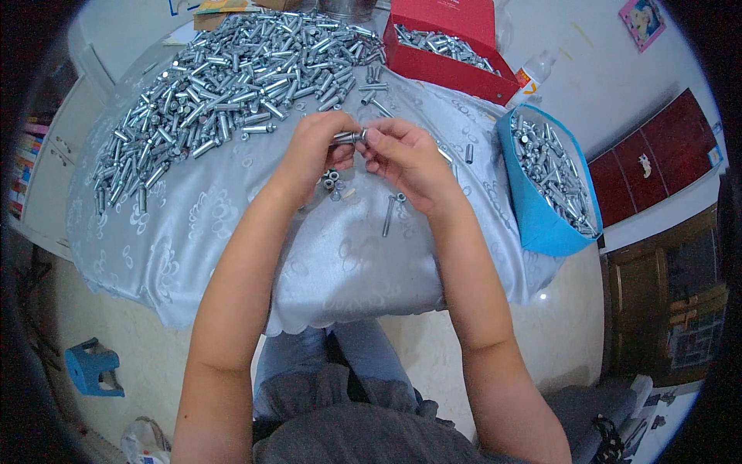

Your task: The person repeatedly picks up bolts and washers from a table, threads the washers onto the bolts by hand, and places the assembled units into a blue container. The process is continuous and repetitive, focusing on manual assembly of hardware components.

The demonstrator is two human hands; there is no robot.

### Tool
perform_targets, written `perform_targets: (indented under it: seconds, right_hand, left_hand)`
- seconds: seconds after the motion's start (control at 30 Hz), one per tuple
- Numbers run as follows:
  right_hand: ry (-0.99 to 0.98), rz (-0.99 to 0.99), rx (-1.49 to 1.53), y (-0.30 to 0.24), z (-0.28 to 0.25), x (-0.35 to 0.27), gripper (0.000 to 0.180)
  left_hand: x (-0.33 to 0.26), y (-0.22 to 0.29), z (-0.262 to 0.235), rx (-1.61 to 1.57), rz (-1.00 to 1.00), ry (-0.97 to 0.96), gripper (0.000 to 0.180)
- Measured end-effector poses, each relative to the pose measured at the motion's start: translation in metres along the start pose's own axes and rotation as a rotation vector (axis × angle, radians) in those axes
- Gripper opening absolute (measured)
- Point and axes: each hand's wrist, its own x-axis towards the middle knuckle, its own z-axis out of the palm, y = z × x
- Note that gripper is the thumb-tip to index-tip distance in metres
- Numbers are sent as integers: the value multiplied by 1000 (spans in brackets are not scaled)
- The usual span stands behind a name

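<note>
- Spanning the two hands, a metal bolt (344, 139) sits above the tablecloth (309, 290).
- Left hand (318, 147) grips its shank; right hand (406, 155) pinches its end.
- From there, a loose bolt (388, 218) lies at five o'clock, a bolt pile (247, 73) at eleven, a filled blue bin (545, 228) past three.

Silvery bolts (247, 81), pale grey flower-patterned tablecloth (355, 278), red box (456, 80), blue bin (533, 216)

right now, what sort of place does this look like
Probably a room in a home, used for handwork: a patterned tablecloth under a heap of metal fasteners, and a pink-framed picture.
</note>
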Motion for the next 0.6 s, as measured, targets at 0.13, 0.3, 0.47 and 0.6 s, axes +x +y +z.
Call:
perform_targets:
  seconds: [0.13,0.3,0.47,0.6]
  right_hand:
    - [-114,151,141,-2,-5,-3,19]
    - [-104,146,173,-2,-1,-4,21]
    - [68,-156,-72,0,6,0,20]
    - [171,-360,-315,4,16,0,19]
  left_hand:
    - [0,-1,0,-20,-33,-9,19]
    - [-1,1,0,-68,-124,-103,22]
    - [0,2,5,-45,-60,0,23]
    - [4,2,2,2,-72,151,21]
